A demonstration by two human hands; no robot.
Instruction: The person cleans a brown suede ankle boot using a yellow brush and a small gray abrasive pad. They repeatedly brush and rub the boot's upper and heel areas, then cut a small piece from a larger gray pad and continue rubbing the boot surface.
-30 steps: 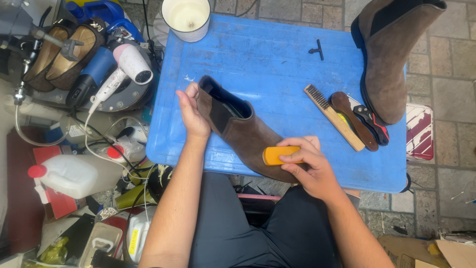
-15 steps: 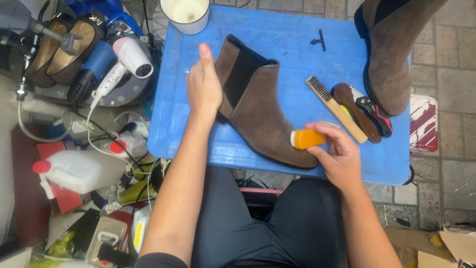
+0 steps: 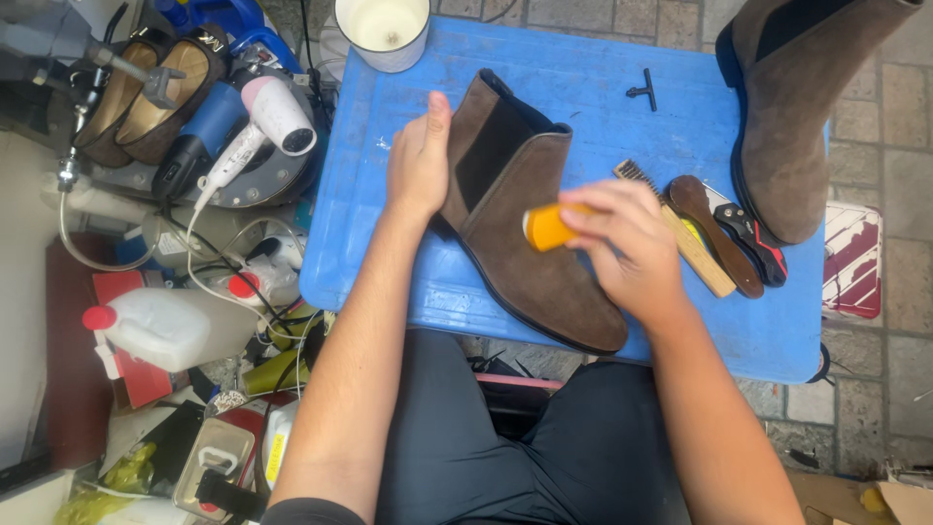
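Brown suede ankle boot lies on its side on the blue desk, toe toward the near edge, shaft opening toward the far side; left hand flat against the back of the shaft, fingers straight, thumb up, grip not closed around anything, just pressing the boot steady; right hand curled tight on a small orange block, block end pressed on the suede at mid-boot, fingers cover most of it; second matching boot stands at the far right corner of the desk, apart from the first; just right of the right hand lie a wooden brush with bristles, a dark wooden-handled tool and a black-and-red tool, side by side, touching or nearly so; small black T-shaped piece on bare desk near the far edge; white cup at the far left corner; left of the desk, floor clutter: white hair dryer, blue heat gun, pair of tan flat shoes, white jug with red cap; dark trousers below.
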